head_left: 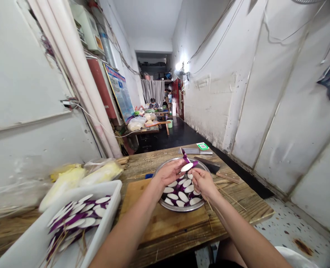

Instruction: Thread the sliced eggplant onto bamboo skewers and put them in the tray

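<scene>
My left hand [170, 172] is closed on purple-skinned eggplant slices [186, 167], their white cut faces showing, above a round metal bowl [181, 209]. Beside it, my right hand [202, 181] is pinched close to the lower edge of those slices. A thin bamboo skewer [209, 204] sticks out below the right hand and seems to be held in it; its tip is hidden. More oval eggplant slices [182, 196] fill the bowl. The bowl stands partly on a wooden cutting board [142, 203].
A white plastic tub [116, 193] at left holds skewered eggplant slices [78, 214]. Behind the bowl lie a cleaver [191, 151] and a dark-bladed knife [209, 164]. Loose skewers [230, 197] lie on the wooden table [248, 204]. Plastic bags [67, 182] are at left; a person [153, 104] sits far back.
</scene>
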Demonstrator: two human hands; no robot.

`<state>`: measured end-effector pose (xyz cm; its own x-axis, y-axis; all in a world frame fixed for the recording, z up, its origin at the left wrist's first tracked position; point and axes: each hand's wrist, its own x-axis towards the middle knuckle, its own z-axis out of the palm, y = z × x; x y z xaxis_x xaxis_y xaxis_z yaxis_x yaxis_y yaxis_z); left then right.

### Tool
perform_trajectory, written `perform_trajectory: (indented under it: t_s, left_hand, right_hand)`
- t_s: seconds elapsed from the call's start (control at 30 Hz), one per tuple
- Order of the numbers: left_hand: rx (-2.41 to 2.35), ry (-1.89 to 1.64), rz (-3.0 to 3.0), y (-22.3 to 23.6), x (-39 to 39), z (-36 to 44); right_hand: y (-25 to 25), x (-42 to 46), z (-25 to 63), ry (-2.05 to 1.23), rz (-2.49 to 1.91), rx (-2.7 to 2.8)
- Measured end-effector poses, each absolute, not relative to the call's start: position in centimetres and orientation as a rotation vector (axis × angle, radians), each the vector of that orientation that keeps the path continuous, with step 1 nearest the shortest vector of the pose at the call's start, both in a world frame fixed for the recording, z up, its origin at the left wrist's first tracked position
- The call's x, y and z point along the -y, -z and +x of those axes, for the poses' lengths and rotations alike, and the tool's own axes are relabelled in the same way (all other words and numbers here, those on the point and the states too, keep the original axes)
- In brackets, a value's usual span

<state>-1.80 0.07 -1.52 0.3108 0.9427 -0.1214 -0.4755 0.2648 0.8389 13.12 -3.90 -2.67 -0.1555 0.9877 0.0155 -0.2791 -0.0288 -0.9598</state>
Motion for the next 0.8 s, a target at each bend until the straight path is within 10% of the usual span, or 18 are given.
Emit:
perform_trajectory:
  t_s: [0.8]
  left_hand:
    - [-0.865,-1.103,0.669,0.6,0.3,-0.7]
  right_hand:
    - [4.3,3.8,13.6,-0.707,-0.970,1.645]
